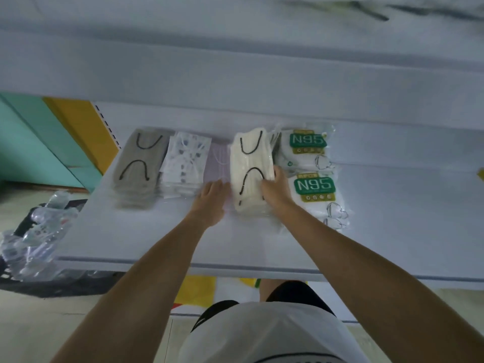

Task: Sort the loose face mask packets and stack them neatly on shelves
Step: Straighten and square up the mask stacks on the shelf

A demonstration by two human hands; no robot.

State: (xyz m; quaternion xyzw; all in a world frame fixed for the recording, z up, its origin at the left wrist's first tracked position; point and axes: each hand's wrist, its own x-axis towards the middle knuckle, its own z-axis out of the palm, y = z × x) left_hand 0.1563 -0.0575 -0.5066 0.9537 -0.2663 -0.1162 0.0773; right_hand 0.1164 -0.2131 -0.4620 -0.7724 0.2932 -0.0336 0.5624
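Neatly stacked cream packets (pixel 250 163), black-looped; right hand (pixel 275 189) grips them; left hand (pixel 212 203) flat.

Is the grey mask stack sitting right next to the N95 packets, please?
No, the grey mask stack lies at the left end, the N95 packets at the right.

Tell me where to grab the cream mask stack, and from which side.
Clamp the cream stack across its two long edges near the front end, coming from the shelf front. It lies flat and narrow, with N95 packets crowding its right; the near end looks freest.
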